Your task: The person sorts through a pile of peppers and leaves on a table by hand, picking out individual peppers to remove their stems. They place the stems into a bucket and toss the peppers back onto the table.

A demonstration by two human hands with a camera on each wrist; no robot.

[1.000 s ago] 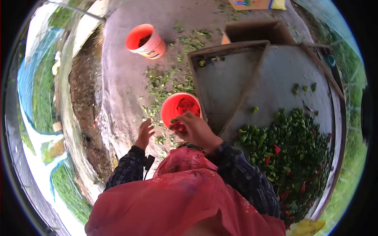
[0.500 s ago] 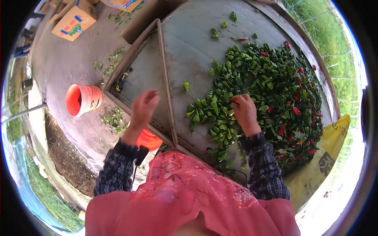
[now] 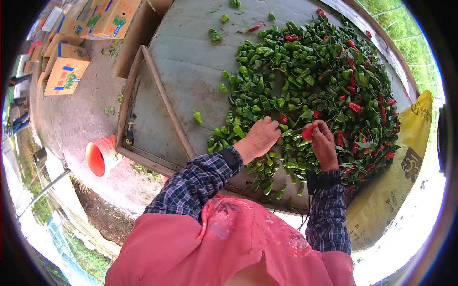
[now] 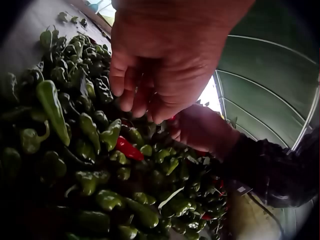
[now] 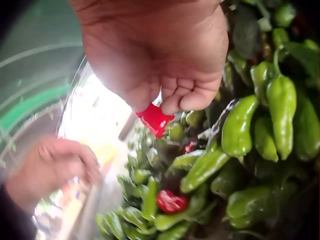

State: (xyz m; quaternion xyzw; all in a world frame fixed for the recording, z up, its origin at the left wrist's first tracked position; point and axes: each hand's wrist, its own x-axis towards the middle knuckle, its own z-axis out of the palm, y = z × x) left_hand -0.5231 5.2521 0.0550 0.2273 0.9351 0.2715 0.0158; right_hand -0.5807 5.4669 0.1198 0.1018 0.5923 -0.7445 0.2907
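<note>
My right hand (image 3: 322, 148) pinches a red pepper (image 5: 156, 120) between thumb and fingertips, above a broad heap of mostly green peppers (image 3: 267, 102). To its left, my left hand (image 3: 260, 138) hovers over the near left part of the heap, fingers bent loosely downward with nothing seen in them. Just ahead of the left fingertips lies another red pepper (image 3: 282, 118). In the left wrist view, a long red pepper (image 4: 129, 149) rests among green ones below the left hand (image 4: 160, 65). More red peppers (image 3: 354, 107) are scattered through the right side of the heap.
The heap lies on a grey table (image 3: 181, 62) with wooden edging and a slanted wooden strip (image 3: 167, 102). An orange-red bucket (image 3: 106, 151) stands on the floor to the left. Cardboard boxes (image 3: 67, 74) are at the far left. A yellow sack (image 3: 396, 190) hangs at the right edge.
The view has swung from the floor buckets to the table. My right hand has left the red-filled bucket for the heap and lifted a red pepper; my left has come over the heap.
</note>
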